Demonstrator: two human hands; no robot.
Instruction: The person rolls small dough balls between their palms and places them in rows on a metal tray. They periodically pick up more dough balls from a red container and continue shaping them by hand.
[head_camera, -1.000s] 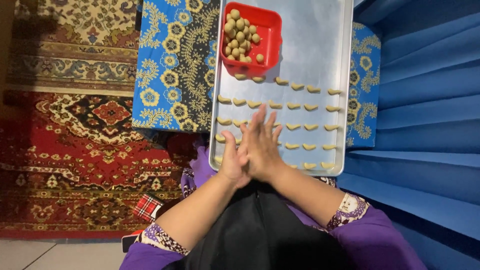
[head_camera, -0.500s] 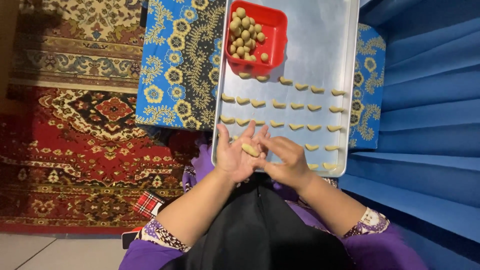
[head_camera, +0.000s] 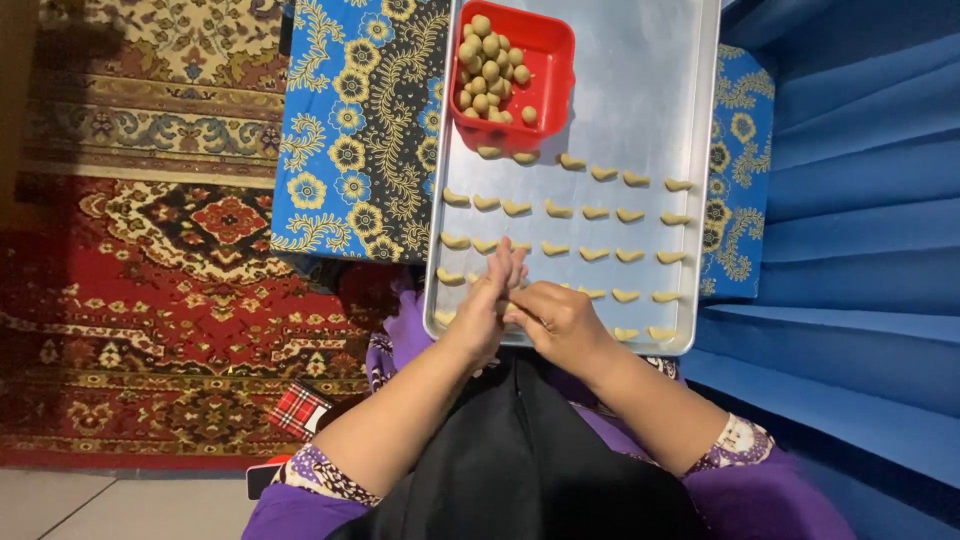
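Two hands — left hand (head_camera: 487, 305), right hand (head_camera: 560, 318) — fingers pressed together over one metal tray (head_camera: 650, 60); one red tub (head_camera: 545, 45) of dough balls

A patterned carpet (head_camera: 150, 260) in red, cream and gold covers the floor from nine o'clock up to eleven o'clock. Just beside it, at about eleven to twelve o'clock, lies a blue cloth (head_camera: 350, 130) printed with yellow flowers and a black band; the same cloth shows again at two o'clock. Folded blue fabric (head_camera: 860, 200) fills the side from one to four o'clock in broad pleats. At seven o'clock a small red tartan pouch (head_camera: 300, 408) rests on the carpet's edge, and pale floor tile (head_camera: 100, 505) shows at the corner below it.
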